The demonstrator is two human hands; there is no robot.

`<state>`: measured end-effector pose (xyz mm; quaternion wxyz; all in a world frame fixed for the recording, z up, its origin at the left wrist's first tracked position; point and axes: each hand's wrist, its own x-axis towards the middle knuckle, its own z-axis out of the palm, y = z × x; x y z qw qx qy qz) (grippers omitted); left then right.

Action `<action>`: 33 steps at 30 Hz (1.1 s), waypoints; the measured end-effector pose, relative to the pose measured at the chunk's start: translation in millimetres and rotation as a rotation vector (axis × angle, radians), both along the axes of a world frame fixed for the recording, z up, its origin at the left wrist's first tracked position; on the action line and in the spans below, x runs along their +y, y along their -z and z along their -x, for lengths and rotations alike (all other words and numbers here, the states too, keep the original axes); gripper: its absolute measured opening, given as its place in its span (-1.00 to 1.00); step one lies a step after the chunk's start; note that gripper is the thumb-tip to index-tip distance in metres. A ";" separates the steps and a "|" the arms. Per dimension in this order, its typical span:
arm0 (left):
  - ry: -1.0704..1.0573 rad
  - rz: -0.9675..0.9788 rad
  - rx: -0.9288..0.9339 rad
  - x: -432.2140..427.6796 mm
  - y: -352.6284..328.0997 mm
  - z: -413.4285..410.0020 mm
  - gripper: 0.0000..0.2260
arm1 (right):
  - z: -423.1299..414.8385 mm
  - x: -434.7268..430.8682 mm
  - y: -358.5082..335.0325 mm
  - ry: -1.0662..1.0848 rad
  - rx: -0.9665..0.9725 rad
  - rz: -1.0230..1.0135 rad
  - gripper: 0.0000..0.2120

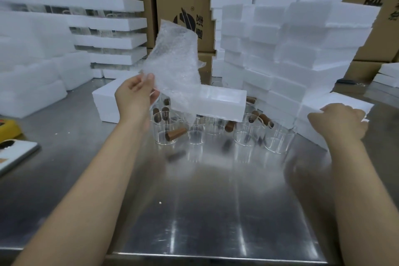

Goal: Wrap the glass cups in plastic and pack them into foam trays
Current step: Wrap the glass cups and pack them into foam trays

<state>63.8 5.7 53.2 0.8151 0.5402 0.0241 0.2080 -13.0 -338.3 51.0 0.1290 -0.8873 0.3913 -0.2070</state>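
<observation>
- glass cups (166, 130) stand on the metal table (205, 211).
- left hand (136, 95) pinches a raised plastic sheet (172, 60).
- right hand (339, 121) grips a foam tray (347, 99) by its edge.

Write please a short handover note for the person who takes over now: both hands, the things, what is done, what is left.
Left hand: fingers pinch the bubble wrap sheet, raised over the cups.
Right hand: grips the near foam tray at the right pile.
Glass cups: standing bare on the steel table, in front of the open foam tray, whose visible pocket is empty.
Done: sheet picked up. Left: wrap each cup, put it into a tray.
</observation>
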 end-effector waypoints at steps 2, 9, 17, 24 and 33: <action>0.010 -0.008 0.056 0.3 0.2 -1.8 -0.79 | -0.3 4.4 -2.8 0.001 -0.218 0.067 -0.68; 0.444 0.263 -0.049 -5.1 -9.6 5.3 -0.87 | 2.8 60.0 -11.9 -0.813 -0.476 0.121 -0.77; 0.438 -0.022 0.007 -11.6 -5.1 4.9 -0.93 | -10.5 53.5 5.0 -0.951 0.170 0.186 -0.69; 0.085 -0.201 -0.001 -9.4 5.4 -2.2 -0.83 | -3.0 47.9 -2.1 -0.963 0.058 0.031 -0.71; -0.203 -0.906 -0.228 -5.5 10.8 7.9 -0.56 | 7.0 38.4 -12.7 -0.970 -0.267 -0.394 -0.76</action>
